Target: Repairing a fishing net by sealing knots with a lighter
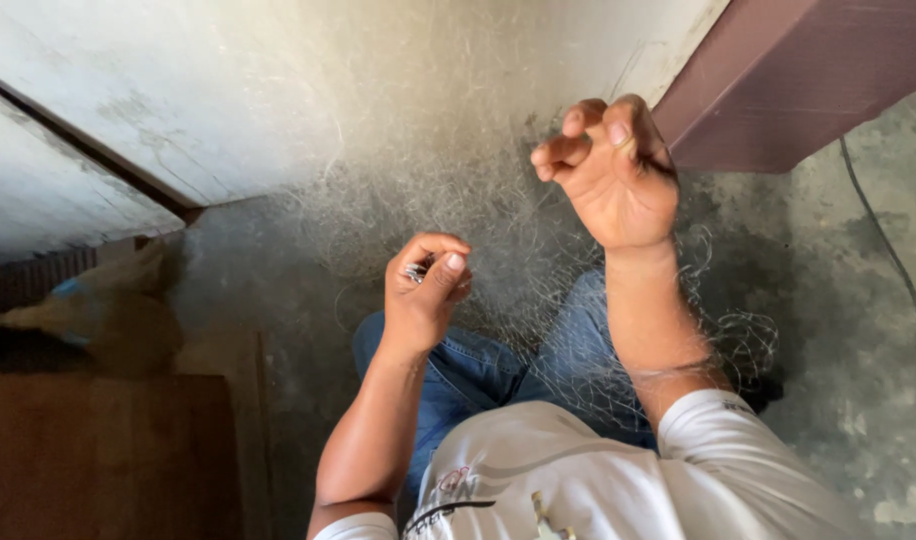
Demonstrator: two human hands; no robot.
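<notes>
A fine, almost clear fishing net [498, 200] hangs in front of me and drapes over my lap in blue jeans [478, 370]. My left hand [425, 285] is closed, pinching a small bunch of the net's strands between thumb and fingers. Higher up and to the right, my right hand [610, 170] is raised with fingers curled, gripping another part of the net. Loose mesh trails over my right forearm and down to the floor at the right.
A pale concrete wall [278, 90] rises ahead. A dark red board [798, 70] leans at the upper right. A thin cable [903, 280] runs down the rough grey floor at the right. A brown wooden surface [98, 450] sits at the lower left.
</notes>
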